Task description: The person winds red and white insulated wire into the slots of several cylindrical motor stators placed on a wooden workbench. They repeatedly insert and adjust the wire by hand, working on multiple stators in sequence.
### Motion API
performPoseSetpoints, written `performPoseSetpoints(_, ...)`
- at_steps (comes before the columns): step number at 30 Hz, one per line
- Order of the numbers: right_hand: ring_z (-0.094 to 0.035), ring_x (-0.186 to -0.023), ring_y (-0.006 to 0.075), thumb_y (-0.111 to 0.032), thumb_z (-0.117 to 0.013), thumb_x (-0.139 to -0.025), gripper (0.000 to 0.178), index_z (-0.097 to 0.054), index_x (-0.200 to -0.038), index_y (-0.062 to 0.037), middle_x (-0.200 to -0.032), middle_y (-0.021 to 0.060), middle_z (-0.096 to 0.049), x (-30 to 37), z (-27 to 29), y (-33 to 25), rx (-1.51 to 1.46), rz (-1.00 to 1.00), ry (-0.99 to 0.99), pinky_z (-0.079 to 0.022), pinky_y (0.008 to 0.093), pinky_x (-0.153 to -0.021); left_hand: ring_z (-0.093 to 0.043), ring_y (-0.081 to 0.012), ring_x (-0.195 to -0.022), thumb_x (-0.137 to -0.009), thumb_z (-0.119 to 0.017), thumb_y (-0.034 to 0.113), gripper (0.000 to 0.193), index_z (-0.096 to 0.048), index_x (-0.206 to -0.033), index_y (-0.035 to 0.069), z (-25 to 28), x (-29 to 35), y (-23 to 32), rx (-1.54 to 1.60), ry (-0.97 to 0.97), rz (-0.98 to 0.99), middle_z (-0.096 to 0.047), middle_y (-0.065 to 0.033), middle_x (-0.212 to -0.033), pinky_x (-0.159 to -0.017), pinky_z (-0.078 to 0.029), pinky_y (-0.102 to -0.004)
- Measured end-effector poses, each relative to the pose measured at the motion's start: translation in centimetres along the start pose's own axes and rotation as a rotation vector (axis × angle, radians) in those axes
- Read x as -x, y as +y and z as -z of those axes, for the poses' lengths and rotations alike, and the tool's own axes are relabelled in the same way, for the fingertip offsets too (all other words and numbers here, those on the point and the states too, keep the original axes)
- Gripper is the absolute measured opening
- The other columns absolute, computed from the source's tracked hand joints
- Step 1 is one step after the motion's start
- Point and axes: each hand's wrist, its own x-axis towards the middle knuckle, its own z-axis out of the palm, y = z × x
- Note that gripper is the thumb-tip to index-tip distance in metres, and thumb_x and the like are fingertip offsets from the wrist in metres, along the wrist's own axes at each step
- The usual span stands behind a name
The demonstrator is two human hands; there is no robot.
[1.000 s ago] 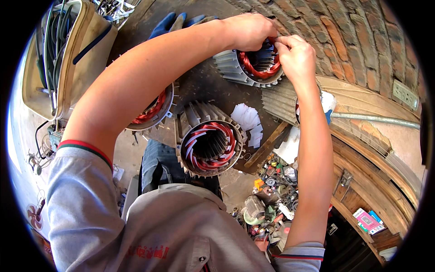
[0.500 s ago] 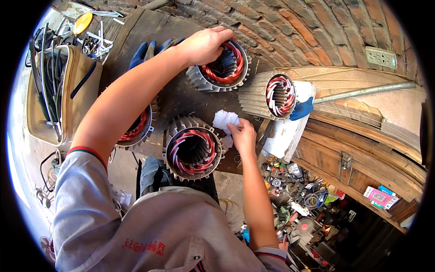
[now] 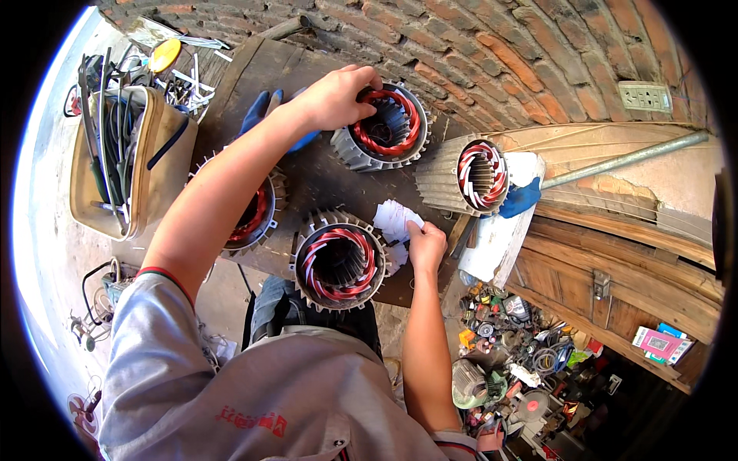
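Note:
My left hand [image 3: 342,98] reaches to the far motor stator [image 3: 390,123], a finned grey housing with a red winding ring. Its thumb and fingers close on the left side of that ring. My right hand [image 3: 427,247] pinches the edge of a white paper slip [image 3: 397,218] lying on the dark wooden table; more white pieces are under it. Left of this hand a nearer stator [image 3: 339,266] stands with its red-and-white winding facing up. Another stator [image 3: 260,218] is partly hidden under my left forearm. A further stator [image 3: 453,177] lies tilted on its side at right.
Blue work gloves [image 3: 261,110] lie beyond my left forearm. A beige bin [image 3: 146,180] of cables and strips stands at left. The brick wall [image 3: 461,65] borders the far side. A metal pipe [image 3: 623,158] and a white block [image 3: 492,250] are at right. Mixed parts [image 3: 530,353] litter the floor.
My left thumb has come into sight at the far stator's winding, and that hand sits slightly farther left on it. The right hand keeps its pinch on the paper. The whole view has shifted slightly.

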Motion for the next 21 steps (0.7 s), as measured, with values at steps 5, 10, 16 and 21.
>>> performPoseSetpoints(5,-0.067,-0.070,0.0355,-0.019,-0.073,-0.085,0.019,-0.072,-0.093,-0.0014,-0.075,0.0211,-0.067,0.9,0.9,-0.4,0.074,0.083,0.015,-0.051,0.0420,-0.069,-0.064,-0.0358,-0.105,-0.084,-0.072,0.018,0.038,-0.062,-0.119,0.007,-1.0,0.0,0.2,-0.090,0.086,0.014,-0.064,-0.0164,-0.116,-0.091,-0.053,-0.0418)
performPoseSetpoints(10,-0.053,-0.056,0.0117,-0.010,-0.077,-0.083,0.016,-0.067,-0.082,0.0022,-0.065,0.0071,-0.064,1.8,3.2,-3.8,-0.161,0.138,0.022,-0.044,0.0303,-0.055,-0.065,-0.0332,-0.107,-0.086,-0.067,0.019,0.033,-0.064,-0.118,0.010,-1.8,-0.4,1.3,-0.239,0.051,0.076,-0.064,-0.0120,-0.119,-0.090,-0.054,-0.0435)
performPoseSetpoints(16,-0.068,-0.071,0.0101,-0.002,-0.063,-0.094,0.007,-0.066,-0.099,0.0031,-0.079,0.0071,-0.071,-4.3,4.6,-14.3,-0.511,0.468,-0.052,-0.054,0.0244,-0.067,-0.069,-0.0351,-0.098,-0.089,-0.056,0.013,0.024,-0.064,-0.111,0.007,-2.4,-0.1,1.2,-0.267,0.083,0.086,-0.065,-0.0141,-0.115,-0.081,-0.057,-0.0459)
performPoseSetpoints(21,-0.070,-0.063,0.0212,-0.006,-0.073,-0.085,0.013,-0.065,-0.088,0.0039,-0.077,0.0142,-0.072,-7.1,2.2,-18.5,-0.174,0.653,0.097,-0.054,0.0312,-0.062,-0.069,-0.0350,-0.098,-0.088,-0.058,0.014,0.023,-0.064,-0.109,0.006,-2.5,0.0,1.3,-0.262,0.101,0.106,-0.066,-0.0144,-0.113,-0.082,-0.056,-0.0454)
